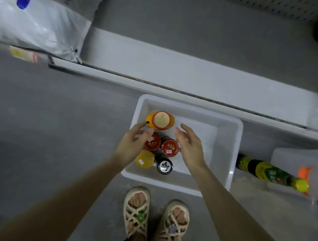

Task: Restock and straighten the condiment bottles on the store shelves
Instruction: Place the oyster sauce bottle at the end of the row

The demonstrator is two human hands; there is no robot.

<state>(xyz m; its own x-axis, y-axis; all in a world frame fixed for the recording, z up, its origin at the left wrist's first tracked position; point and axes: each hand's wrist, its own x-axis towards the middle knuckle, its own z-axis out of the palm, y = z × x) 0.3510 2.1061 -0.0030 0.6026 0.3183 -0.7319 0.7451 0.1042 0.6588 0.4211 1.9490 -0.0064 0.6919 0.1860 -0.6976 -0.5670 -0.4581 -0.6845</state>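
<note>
Left hand (130, 143), right hand (189, 144) both spread, fingers relaxed, empty, over bin (228, 140) on floor (64, 117). Bottles (170, 147) clustered in bin's left; orange bottle (161, 120) farthest. Green bottle (264, 170) lying right of bin.

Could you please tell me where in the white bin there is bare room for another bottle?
The white bin's right half is bare, from the red-capped jars to its right wall. Its left half is crowded with upright bottles.
</note>
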